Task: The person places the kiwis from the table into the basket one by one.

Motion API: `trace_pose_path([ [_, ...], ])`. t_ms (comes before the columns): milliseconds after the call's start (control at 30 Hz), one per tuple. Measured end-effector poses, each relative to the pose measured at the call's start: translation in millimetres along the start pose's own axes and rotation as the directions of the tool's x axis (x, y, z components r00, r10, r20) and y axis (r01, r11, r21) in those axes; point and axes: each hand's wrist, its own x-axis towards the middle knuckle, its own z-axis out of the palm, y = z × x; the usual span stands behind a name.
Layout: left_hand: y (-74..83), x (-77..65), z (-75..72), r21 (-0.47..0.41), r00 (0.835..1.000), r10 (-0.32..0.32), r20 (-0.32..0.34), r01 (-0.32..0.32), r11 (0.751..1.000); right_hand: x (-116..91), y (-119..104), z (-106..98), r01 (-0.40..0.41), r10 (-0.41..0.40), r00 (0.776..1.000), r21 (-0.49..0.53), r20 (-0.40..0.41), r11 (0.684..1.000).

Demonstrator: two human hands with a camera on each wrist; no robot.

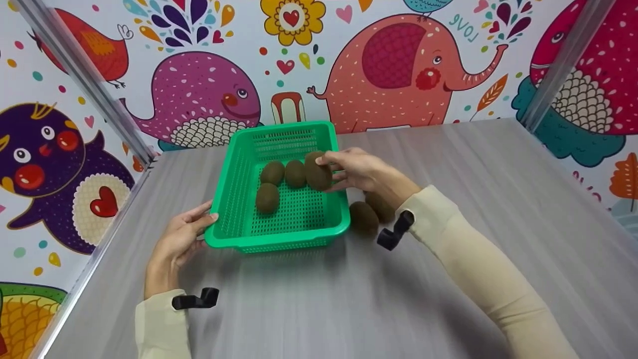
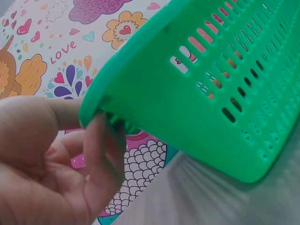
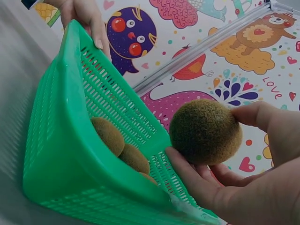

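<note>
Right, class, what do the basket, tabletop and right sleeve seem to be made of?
Basket: probably moulded plastic with a slight sheen; regular slots and a rounded rim suggest it.
Tabletop: perhaps wood-look laminate, softly satin; streaky grey grain shows, but solid wood is possible.
Right sleeve: likely matte fabric; soft creases, fibre unclear.

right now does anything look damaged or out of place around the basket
Nothing stands out: the green basket looks intact, three kiwis lie inside, the right hand holds another kiwi, and two more rest beside the basket.
</note>
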Motion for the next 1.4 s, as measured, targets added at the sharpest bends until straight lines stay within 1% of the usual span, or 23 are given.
trace_pose_path([
  [100,0.5,-0.7,0.1,-0.013,1.0,-0.003,-0.002,0.003,1.0,4,-3,5,0.0,0.0,1.0,-0.004,0.007,1.0],
  [400,0.4,-1.3,-0.2,-0.033,1.0,-0.014,-0.005,0.014,0.999,17,-6,17,-0.029,0.028,0.999,-0.049,-0.018,0.998],
  [600,0.7,-0.3,-0.3,-0.049,1.0,-0.001,-0.002,0.001,0.999,28,-8,26,-0.048,0.048,0.999,-0.083,-0.006,0.995],
  [700,0.7,-0.5,0.0,-0.031,1.0,0.006,-0.007,-0.006,0.999,33,-10,30,-0.052,0.052,0.999,-0.093,0.0,0.994],
  [833,0.5,-1.0,0.8,-0.027,1.0,0.007,-0.011,-0.008,1.0,39,-12,34,-0.067,0.067,0.998,-0.082,-0.002,0.994],
  [900,0.1,-0.8,0.8,-0.039,1.0,0.006,-0.013,-0.006,0.999,42,-12,36,-0.074,0.074,0.997,-0.076,-0.008,0.994],
  [1100,-2.0,-2.1,1.1,-0.036,1.0,-0.002,-0.024,0.001,0.999,52,-7,41,-0.106,0.106,0.994,-0.056,-0.009,0.993],
  [1267,-1.6,-2.2,2.1,-0.026,1.0,-0.003,-0.024,0.002,1.0,60,-1,42,-0.117,0.117,0.993,-0.01,-0.019,0.993],
  [1400,0.0,-1.8,2.2,-0.016,1.0,-0.001,-0.023,0.001,1.0,63,2,41,-0.121,0.121,0.992,-0.021,-0.034,0.992],
])
